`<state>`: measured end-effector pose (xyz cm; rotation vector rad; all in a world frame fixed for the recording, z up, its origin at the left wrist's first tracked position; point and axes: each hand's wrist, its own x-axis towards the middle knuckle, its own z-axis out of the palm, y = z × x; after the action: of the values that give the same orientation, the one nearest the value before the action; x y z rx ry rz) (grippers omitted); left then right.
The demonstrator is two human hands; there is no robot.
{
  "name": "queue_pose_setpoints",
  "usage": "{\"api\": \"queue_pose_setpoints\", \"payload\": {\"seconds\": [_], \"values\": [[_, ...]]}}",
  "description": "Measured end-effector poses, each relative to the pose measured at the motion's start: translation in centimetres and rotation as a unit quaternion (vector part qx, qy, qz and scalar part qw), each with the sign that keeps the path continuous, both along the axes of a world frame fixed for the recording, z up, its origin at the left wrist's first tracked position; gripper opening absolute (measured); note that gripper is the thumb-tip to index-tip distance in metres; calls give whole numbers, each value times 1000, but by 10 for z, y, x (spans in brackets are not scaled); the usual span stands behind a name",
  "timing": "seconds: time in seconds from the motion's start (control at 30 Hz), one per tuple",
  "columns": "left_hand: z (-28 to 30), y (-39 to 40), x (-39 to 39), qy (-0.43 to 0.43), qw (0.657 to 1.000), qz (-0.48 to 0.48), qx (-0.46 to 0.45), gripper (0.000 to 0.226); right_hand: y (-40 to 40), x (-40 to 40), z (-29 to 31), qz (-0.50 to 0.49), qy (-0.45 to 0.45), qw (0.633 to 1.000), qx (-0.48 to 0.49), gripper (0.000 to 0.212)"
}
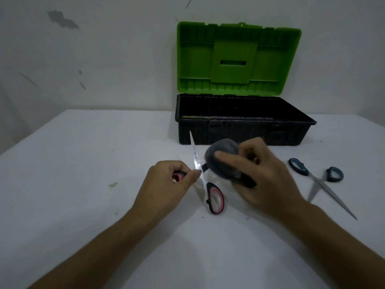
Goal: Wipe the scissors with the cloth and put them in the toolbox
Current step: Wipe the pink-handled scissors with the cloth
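Now wiping: right hand (268, 174) gripped cloth (224, 161) on red scissors (208, 184), before toolbox (245, 130).
Left hand (166, 180): clamped handle.
Left: blue scissors (320, 180) unwiped, nothing visibly boxed.

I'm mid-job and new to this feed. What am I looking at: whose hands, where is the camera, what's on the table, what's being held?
There is no machine: a person works with bare hands, filmed by one camera on their head, looking forward and down. The left hand grips one handle of the pink scissors, which are spread open with a blade pointing up. The right hand holds a grey cloth beside that blade. On the white table the blue scissors lie open to the right. Behind stands the toolbox, its green lid up.
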<state>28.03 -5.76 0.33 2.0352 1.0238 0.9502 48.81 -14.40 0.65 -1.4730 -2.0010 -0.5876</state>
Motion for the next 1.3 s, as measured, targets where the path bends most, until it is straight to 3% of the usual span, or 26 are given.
{"api": "queue_pose_setpoints", "payload": {"seconds": [0.1,0.27,0.47,0.67,0.87,1.1,1.3], "values": [[-1,1,-4,-3,1000,0,24,24,3,-10,-3,13,7,999,-35,57],[-1,9,-7,-5,1000,11,-22,29,9,11,3,-95,71,992,33,60],[1,2,-3,-11,1000,3,22,23,4,-14,-5,3,-2,1000,-20,54],[2,6,-6,-21,1000,3,-20,27,10,15,4,-115,72,989,56,56],[6,0,-4,-34,999,5,7,24,2,-11,0,5,-3,1000,6,47],[6,1,-5,-43,999,0,-24,30,4,18,8,-122,108,982,95,59],[6,-4,-5,-17,1000,1,1,28,1,-5,2,-18,16,1000,0,63]]}}
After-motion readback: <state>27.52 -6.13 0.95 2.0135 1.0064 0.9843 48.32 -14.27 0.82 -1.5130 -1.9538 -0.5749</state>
